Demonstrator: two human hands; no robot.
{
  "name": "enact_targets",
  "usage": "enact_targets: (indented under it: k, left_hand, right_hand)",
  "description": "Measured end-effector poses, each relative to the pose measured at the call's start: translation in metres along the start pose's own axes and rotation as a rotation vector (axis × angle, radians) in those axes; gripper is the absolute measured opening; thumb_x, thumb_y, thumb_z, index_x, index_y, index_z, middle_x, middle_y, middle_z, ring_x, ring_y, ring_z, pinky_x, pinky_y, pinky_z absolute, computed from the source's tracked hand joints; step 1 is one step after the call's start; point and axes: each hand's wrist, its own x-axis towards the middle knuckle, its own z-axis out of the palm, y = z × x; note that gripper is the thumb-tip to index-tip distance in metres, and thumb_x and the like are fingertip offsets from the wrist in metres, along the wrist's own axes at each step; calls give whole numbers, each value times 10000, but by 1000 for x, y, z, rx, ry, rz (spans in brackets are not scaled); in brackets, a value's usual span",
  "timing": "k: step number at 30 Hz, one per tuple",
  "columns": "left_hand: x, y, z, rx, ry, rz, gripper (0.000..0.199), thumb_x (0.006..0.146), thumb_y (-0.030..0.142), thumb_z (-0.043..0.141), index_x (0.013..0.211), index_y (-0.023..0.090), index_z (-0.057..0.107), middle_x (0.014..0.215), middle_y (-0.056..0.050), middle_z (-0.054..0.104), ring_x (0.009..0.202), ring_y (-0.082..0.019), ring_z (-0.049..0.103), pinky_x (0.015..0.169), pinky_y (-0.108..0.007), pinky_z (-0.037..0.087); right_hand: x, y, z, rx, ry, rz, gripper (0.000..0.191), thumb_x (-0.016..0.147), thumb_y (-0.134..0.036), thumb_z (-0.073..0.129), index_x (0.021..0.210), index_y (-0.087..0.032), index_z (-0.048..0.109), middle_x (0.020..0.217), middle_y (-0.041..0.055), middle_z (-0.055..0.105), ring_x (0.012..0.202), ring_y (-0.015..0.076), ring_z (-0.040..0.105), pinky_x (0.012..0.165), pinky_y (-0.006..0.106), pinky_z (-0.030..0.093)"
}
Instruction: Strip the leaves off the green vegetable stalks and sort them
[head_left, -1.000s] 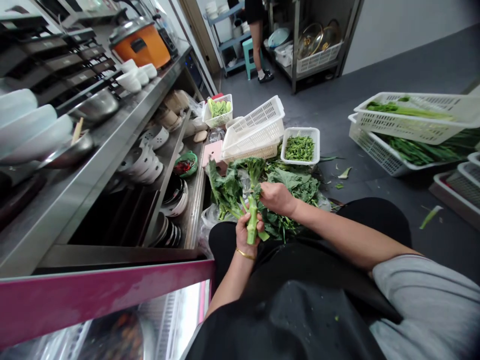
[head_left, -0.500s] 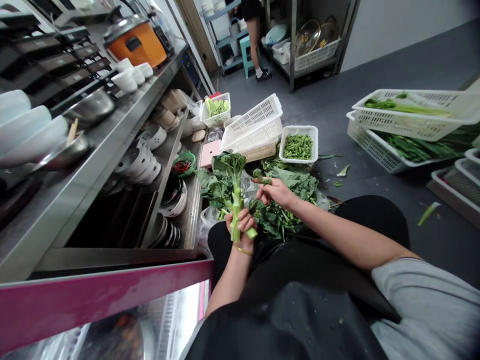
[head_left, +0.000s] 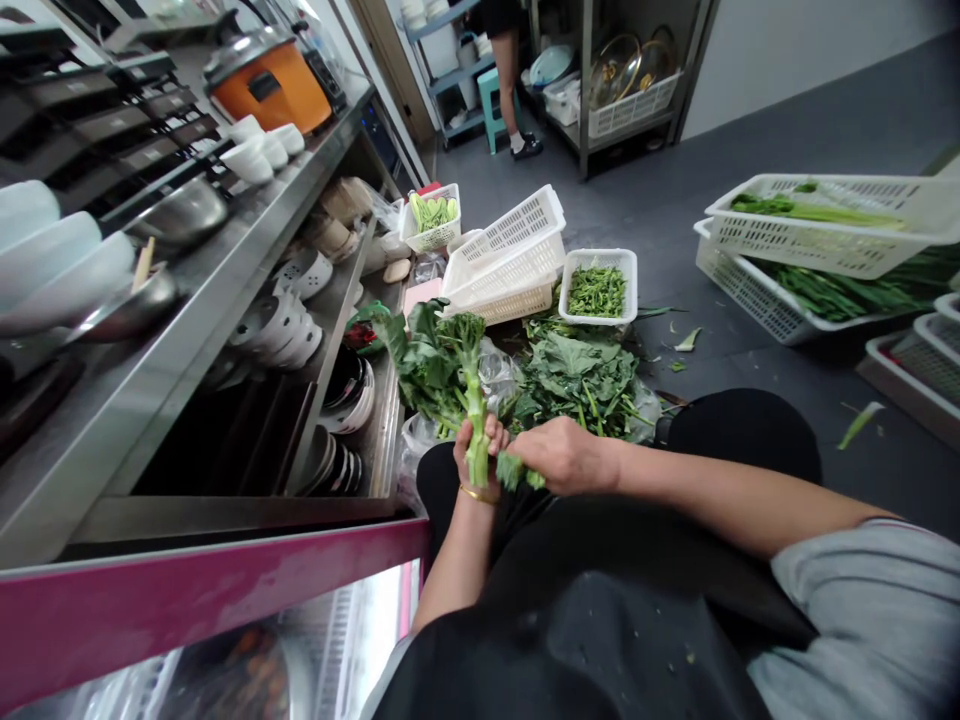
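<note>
My left hand (head_left: 480, 450) is wrapped round the thick pale-green stalk of a broccoli (head_left: 471, 372), held upright with its head at the top and large leaves beside it. Close to its right, my right hand (head_left: 566, 455) is closed in a fist. A small broccoli sprig (head_left: 519, 472) pokes out below those fingers, though its other end is hidden. In front of my hands, a pile of dark green leaves (head_left: 577, 375) lies on clear plastic on the floor.
Beyond the leaves stands a white basket of cut greens (head_left: 598, 290); empty white baskets (head_left: 510, 255) lean beside it. Stacked vegetable baskets (head_left: 810, 235) are at right. A steel counter (head_left: 247, 240) with bowls runs along the left. A person's legs (head_left: 508, 90) show at the back.
My right hand has come down and back towards me, from beside the broccoli head to beside the lower stalk, its fingers now closed. Leaves beside the broccoli have shifted left and up.
</note>
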Motion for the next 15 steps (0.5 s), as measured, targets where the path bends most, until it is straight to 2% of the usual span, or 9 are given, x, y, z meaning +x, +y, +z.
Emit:
enact_targets:
  k: [2, 4, 6, 8, 10, 12, 15]
  left_hand:
    - [-1, 5, -3, 27, -13, 24, 292, 758, 459, 605, 775, 175, 539, 583, 37, 417, 406, -51, 314, 410, -205, 279]
    - [-2, 6, -6, 62, -28, 35, 326, 715, 466, 650, 832, 181, 544, 590, 43, 431, 391, -45, 312, 405, -207, 272]
    - [-5, 4, -5, 91, -56, 39, 371, 675, 481, 685, 848, 183, 548, 591, 42, 451, 393, -50, 344, 410, -209, 287]
    - [-7, 1, -1, 116, -61, 52, 390, 656, 478, 704, 870, 187, 557, 599, 36, 482, 407, -60, 395, 421, -208, 312]
    - [-9, -2, 5, 164, -13, 78, 409, 647, 430, 727, 944, 198, 566, 638, 25, 535, 454, -83, 472, 442, -208, 348]
    - [-11, -4, 11, 252, 88, 125, 451, 631, 364, 752, 1011, 209, 565, 681, 17, 581, 499, -105, 521, 461, -217, 385]
    - [-10, -10, 14, 461, 269, 238, 407, 552, 261, 803, 901, 181, 609, 679, 8, 610, 527, -119, 536, 505, -242, 431]
  right_hand:
    - [-6, 12, -8, 145, 50, 137, 232, 885, -260, 417, 988, -173, 605, 844, 63, 633, 760, 153, 581, 705, 270, 457]
    - [-6, 29, -17, 331, 170, 335, 270, 874, -274, 447, 1074, -167, 594, 922, 71, 629, 821, 160, 589, 754, 292, 470]
    - [-2, 40, -25, 553, 333, 494, 309, 878, -304, 441, 1117, -164, 577, 872, 52, 611, 731, 142, 580, 705, 287, 478]
    - [4, 40, -31, 672, 452, 578, 310, 889, -333, 426, 1093, -160, 582, 704, 4, 551, 566, 109, 501, 585, 249, 442]
    - [11, 31, -35, 601, 481, 581, 281, 882, -376, 463, 986, -159, 608, 609, -24, 483, 524, 96, 432, 538, 222, 382]
    - [21, 22, -38, 438, 489, 571, 288, 854, -434, 526, 843, -157, 606, 602, -23, 482, 555, 95, 424, 545, 213, 348]
    - [39, 24, -39, 323, 507, 608, 355, 781, -500, 622, 777, -147, 582, 677, -3, 550, 619, 107, 470, 571, 212, 348]
